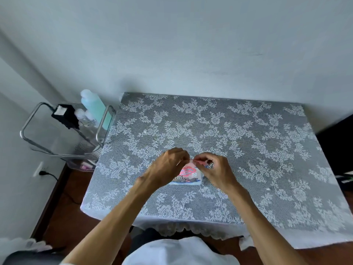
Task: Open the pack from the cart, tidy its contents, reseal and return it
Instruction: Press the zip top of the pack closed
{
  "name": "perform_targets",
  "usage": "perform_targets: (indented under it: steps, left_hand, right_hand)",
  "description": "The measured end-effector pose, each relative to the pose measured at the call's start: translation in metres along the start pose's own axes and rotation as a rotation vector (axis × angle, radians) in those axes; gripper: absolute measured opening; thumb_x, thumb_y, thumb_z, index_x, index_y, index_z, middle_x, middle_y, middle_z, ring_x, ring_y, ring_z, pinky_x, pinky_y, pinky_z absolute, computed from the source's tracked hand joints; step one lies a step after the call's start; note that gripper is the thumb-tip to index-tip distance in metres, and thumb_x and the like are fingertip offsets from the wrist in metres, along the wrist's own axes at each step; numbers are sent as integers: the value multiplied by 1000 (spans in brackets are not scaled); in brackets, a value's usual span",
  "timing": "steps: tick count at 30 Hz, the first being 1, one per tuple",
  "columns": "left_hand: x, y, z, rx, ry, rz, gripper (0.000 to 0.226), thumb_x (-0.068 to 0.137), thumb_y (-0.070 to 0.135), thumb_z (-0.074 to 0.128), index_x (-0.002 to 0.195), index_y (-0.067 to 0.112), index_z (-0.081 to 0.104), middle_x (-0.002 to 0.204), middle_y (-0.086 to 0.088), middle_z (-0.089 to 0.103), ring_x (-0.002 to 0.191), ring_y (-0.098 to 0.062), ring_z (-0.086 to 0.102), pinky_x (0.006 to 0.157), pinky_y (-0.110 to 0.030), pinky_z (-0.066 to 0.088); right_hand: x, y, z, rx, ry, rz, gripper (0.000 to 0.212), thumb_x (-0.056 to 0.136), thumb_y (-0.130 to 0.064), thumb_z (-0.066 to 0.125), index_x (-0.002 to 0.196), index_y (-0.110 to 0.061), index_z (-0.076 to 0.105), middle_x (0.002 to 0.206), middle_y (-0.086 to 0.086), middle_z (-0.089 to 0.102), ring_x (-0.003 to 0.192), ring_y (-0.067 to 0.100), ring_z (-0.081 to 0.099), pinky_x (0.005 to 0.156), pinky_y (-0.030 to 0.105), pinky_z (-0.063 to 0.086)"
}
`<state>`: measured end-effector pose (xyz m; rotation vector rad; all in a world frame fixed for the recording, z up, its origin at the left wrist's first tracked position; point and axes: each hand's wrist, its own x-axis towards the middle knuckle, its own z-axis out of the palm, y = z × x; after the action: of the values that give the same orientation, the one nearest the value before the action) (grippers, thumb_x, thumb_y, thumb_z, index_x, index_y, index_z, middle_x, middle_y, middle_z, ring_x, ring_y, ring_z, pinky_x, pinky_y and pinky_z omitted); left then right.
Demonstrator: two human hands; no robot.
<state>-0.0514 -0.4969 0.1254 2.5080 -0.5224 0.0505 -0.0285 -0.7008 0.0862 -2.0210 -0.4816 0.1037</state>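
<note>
A small pink and blue pack (188, 174) with a cartoon print lies on the lace-covered table (248, 150), near its front middle. My left hand (168, 167) pinches the pack's top edge from the left. My right hand (215, 169) pinches the same top edge from the right, fingertips almost meeting the left ones. The pack's left side is hidden under my left hand. The metal cart (63, 131) stands beside the table's left edge.
On the cart sit a tall pale green bottle (93, 106), a black box (65, 115) with white contents and some clear items. A wall socket with a plugged cable (43, 172) is low on the left wall. A dark object (340, 146) borders the table's right side.
</note>
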Motion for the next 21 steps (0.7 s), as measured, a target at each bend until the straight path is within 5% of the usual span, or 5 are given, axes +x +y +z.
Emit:
perform_targets:
  steps: [15, 21]
  left_hand:
    - [0, 1, 5, -64, -15, -11, 14, 98, 25, 58, 101, 14, 66, 94, 2, 63, 80, -11, 59, 71, -29, 52]
    - [-7, -8, -1, -68, 31, -24, 13, 97, 20, 59, 99, 10, 68, 95, -1, 67, 82, -12, 61, 75, -27, 53]
  right_hand:
    - [5, -4, -2, 37, -28, -46, 13, 78, -40, 69, 86, -49, 64, 88, -25, 70, 78, 1, 68, 68, 18, 56]
    - [3, 1, -4, 36, -36, -53, 13, 81, -36, 71, 92, -39, 67, 85, -24, 68, 76, -4, 66, 65, 11, 51]
